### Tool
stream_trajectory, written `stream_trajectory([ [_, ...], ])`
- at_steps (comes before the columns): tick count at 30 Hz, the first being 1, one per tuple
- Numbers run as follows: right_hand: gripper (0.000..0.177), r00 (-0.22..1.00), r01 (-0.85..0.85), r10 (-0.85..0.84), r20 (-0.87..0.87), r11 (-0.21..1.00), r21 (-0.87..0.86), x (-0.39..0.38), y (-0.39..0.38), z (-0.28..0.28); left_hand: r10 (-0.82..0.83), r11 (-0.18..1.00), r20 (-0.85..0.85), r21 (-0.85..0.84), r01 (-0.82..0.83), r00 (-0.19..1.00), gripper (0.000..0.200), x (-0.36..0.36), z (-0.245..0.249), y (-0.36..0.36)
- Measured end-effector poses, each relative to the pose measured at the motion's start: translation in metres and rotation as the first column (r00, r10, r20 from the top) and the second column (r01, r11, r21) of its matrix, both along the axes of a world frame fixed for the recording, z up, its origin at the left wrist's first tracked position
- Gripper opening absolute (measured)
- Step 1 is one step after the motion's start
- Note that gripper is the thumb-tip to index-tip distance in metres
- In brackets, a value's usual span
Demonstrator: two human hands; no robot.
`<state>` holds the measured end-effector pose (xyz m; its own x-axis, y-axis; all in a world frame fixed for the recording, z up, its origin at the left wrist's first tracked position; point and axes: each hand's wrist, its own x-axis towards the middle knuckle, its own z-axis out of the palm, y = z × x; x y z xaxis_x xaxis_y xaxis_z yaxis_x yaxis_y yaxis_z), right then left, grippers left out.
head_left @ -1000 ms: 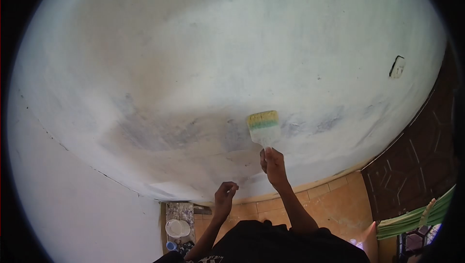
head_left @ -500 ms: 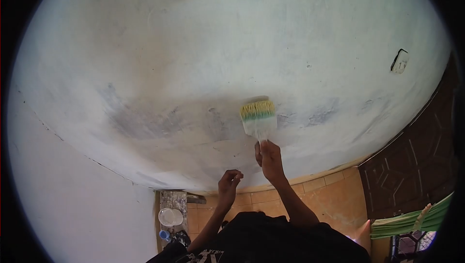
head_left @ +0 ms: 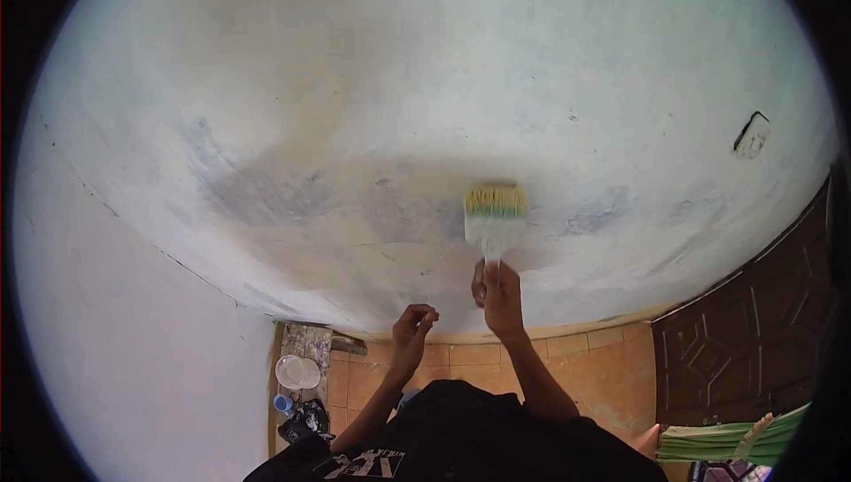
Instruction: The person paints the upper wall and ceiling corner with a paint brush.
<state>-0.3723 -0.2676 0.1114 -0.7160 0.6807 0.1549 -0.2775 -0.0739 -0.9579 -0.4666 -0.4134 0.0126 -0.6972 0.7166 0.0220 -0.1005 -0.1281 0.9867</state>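
Observation:
In my right hand (head_left: 502, 300) is the handle of a wide, flat paint brush (head_left: 493, 227), its bristles pointing up. The bristles are yellow with a green band at the base, above a white ferrule. Their tips are right at the pale wall (head_left: 425, 101), where a dark shadow lies beside them. My left hand (head_left: 414, 327) hovers low in front of the wall, fingers curled in toward the thumb, with nothing visible in it. Grey smudged patches (head_left: 598, 209) mark the wall on both sides of the brush.
A switch plate (head_left: 753, 135) is on the wall at right. Down at left, a paint-spattered bench (head_left: 306, 340) carries white tubs (head_left: 298, 372), a blue cup (head_left: 283, 405) and a dark bag (head_left: 306, 420). Orange floor tiles (head_left: 576, 371), a brown door (head_left: 745, 331) and a green curtain (head_left: 709, 442) lie below and right.
My right hand and the brush have shifted to the right along the wall. My left hand stays low with curled fingers. The view has tilted slightly.

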Motion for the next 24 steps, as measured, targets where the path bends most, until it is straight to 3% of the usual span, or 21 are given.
stream_trajectory([
  [4,0.051,1.0,0.002,-0.001,-0.029,0.999,0.037,-0.013,0.023,-0.032,-0.031,0.998,-0.041,0.047,0.033,0.999,0.013,0.004,0.005,0.015],
  [7,0.048,0.995,0.054,-0.065,0.071,0.988,0.147,-0.008,0.006,-0.111,-0.018,0.996,-0.039,0.087,0.021,0.999,0.013,0.009,0.014,0.021],
  [9,0.049,0.98,0.092,-0.103,0.171,0.993,0.07,0.002,-0.02,-0.133,-0.006,0.995,-0.025,0.095,0.008,1.0,0.013,0.016,0.012,0.019],
  [12,0.048,0.993,0.066,-0.07,0.097,0.997,0.046,0.004,-0.023,-0.115,-0.007,0.997,-0.033,0.081,0.009,0.999,0.012,0.017,0.007,0.018],
  [15,0.048,0.997,-0.017,0.02,-0.07,0.999,0.037,-0.009,-0.006,-0.034,-0.03,0.999,-0.039,0.031,0.031,0.999,0.012,0.023,0.002,0.01],
  [18,0.05,0.998,-0.033,0.037,-0.057,0.997,0.072,-0.024,0.01,-0.006,-0.043,0.999,-0.036,0.01,0.043,0.998,0.011,0.022,0.002,0.01],
  [20,0.05,0.999,-0.025,0.027,-0.031,0.998,0.057,-0.028,0.009,-0.036,-0.034,0.999,-0.04,0.019,0.034,0.999,0.011,0.019,0.006,0.009],
  [23,0.049,0.999,-0.01,0.006,0.041,0.993,0.115,-0.028,0.0,-0.138,0.0,1.0,-0.084,0.021,0.002,0.997,0.011,0.01,0.008,0.008],
  [24,0.049,0.993,0.0,-0.008,0.118,0.998,0.062,-0.018,-0.012,-0.148,0.018,0.999,-0.084,0.028,-0.015,0.996,0.011,0.009,0.009,0.007],
])
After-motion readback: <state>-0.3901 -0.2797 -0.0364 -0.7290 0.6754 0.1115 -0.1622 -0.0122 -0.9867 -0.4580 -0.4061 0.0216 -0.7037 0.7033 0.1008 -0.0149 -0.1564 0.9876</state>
